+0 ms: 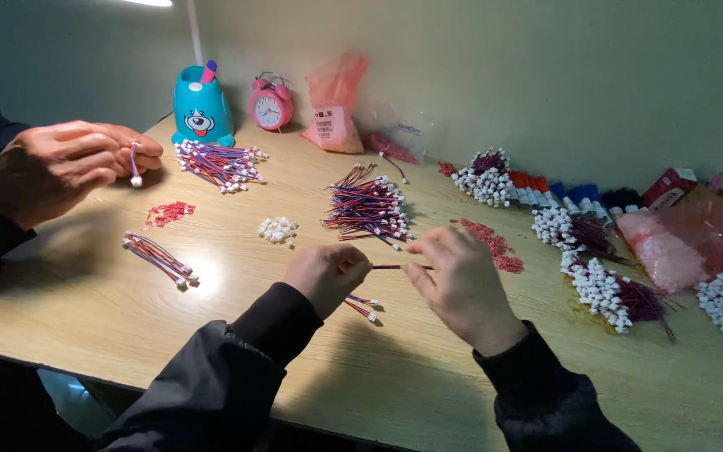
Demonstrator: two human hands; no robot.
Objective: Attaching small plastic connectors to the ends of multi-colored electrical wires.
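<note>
Fingers of the left hand [325, 274] and the right hand [460, 280] are pinched on opposite ends of a thin red and blue wire lead [395, 267], stretched level between them. Just below the left fingers, two finished leads [363, 306] are seen on the wooden table [236, 276]. Beyond the fingertips lies a wire pile [367, 208] (a co-worker's hands [64, 167] are at far left).

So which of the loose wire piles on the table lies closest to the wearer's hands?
The tiny pair of wires just below the left hand, almost touching it. The big heap sits further back, and the bundle and the pile by the blue holder lie off to the left.
</note>
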